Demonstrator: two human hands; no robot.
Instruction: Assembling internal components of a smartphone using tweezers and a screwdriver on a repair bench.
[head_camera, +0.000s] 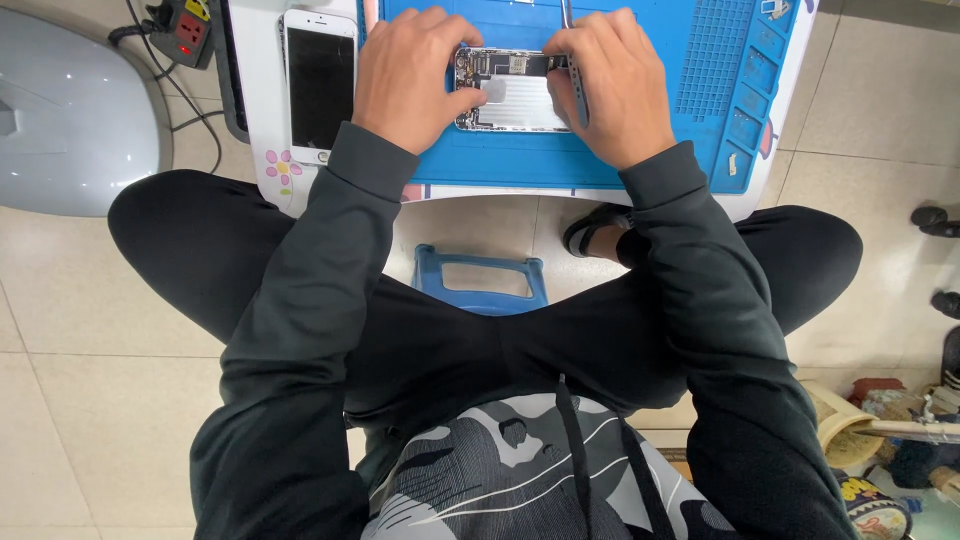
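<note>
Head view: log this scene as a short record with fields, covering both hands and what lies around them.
Setting: low white table with a blue silicone work mat on it, tiled floor
Centre item: opened phone body with exposed metal innards, lying on the mat
Left hand: rests on the phone body's left end, steadying it
Right hand: holds a slim grey metal tool at the phone body's right end
Beside mat: white-framed phone screen panel, flat, left of the mat
Other: black power strip at upper left; blue plastic stool under the person
</note>
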